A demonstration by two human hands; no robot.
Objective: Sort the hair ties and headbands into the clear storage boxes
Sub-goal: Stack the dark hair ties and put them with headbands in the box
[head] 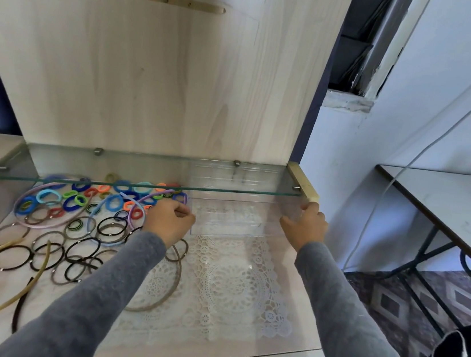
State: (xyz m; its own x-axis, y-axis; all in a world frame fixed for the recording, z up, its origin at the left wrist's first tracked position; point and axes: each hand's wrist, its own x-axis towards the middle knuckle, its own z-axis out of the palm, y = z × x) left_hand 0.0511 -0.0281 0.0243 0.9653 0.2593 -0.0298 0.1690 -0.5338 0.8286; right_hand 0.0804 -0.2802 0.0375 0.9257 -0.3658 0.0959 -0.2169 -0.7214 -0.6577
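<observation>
Left hand (170,220) and right hand (305,226) grip opposite ends of the clear box (228,222), crosswise at mid-frame; hair ties (106,203) lie nearer the left.

Clear storage box (230,222) upright; colourful hair ties (111,203), headbands (45,226) scattered just left.

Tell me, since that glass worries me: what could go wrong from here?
1. The left hand and right hand grip the box right under the glass shelf; lifting it could knock the shelf's edge.
2. The box stands close to the hair ties; sliding it left could scatter them.
3. Pulled forward, it may drag and bunch the lace mat.
</observation>
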